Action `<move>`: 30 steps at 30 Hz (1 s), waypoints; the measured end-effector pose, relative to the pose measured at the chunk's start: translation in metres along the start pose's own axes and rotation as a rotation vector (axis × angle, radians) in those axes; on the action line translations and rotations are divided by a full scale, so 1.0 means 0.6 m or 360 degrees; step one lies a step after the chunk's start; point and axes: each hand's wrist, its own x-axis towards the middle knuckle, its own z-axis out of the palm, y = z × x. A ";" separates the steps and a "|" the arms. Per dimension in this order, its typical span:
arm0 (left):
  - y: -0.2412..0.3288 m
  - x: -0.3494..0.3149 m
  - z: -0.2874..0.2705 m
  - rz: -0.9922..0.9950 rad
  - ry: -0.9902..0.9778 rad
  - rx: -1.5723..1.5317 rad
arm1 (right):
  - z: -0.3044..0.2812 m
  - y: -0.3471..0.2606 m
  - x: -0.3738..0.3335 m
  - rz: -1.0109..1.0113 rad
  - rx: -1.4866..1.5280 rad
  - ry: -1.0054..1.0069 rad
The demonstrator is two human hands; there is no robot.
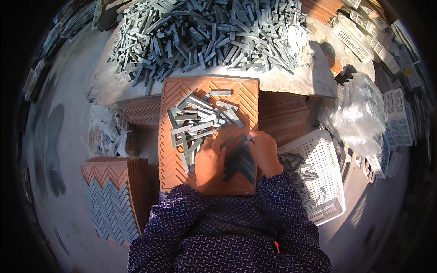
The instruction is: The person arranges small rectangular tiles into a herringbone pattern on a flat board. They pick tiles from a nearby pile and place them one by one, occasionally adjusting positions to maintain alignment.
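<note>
An orange tray (pixel 207 82) with herringbone grooves lies before me. Grey stone-like strips (pixel 193 113) are heaped loosely over its upper left and middle. At its lower right, shaded dark strips (pixel 240 164) sit in the grooves in a zigzag pattern. My left hand (pixel 208 164) is over the tray's lower middle, fingers curled down at the near edge of the loose heap; what is under the fingertips is hidden. My right hand (pixel 265 152) is at the tray's right edge, fingers closed in a pinch beside the laid strips. Whatever it pinches is too small to make out.
A large pile of grey strips (pixel 209 36) covers the table (pixel 314 77) beyond the tray. To my right stands a white perforated basket (pixel 334 182) with strips inside, then plastic-wrapped bundles (pixel 355 109). Stacked orange trays (pixel 114 168) are on my left, the top one partly filled.
</note>
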 end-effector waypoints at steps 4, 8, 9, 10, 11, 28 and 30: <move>0.004 -0.007 0.013 -0.0088 -0.0083 -0.0033 | -0.008 -0.018 0.002 0.0125 -0.0057 -0.0012; -0.008 -0.012 0.025 -0.0061 -0.0133 -0.0030 | -0.010 -0.023 0.001 0.0149 -0.0116 0.0033; -0.008 -0.012 0.027 -0.0045 -0.0124 -0.0038 | -0.010 -0.021 0.001 0.0132 -0.0123 0.0051; -0.007 -0.011 0.027 -0.0060 -0.0114 -0.0053 | -0.010 -0.016 0.002 0.0141 -0.0069 0.0010; -0.006 -0.008 0.027 -0.0076 -0.0104 -0.0069 | -0.007 -0.009 0.006 0.0150 -0.0016 -0.0032; 0.008 0.010 0.034 -0.0183 -0.0114 0.0024 | 0.025 -0.014 0.067 -0.0148 0.0532 0.0401; 0.002 0.016 0.037 -0.0187 -0.0140 -0.0021 | 0.031 -0.006 0.072 -0.0126 0.0421 0.0358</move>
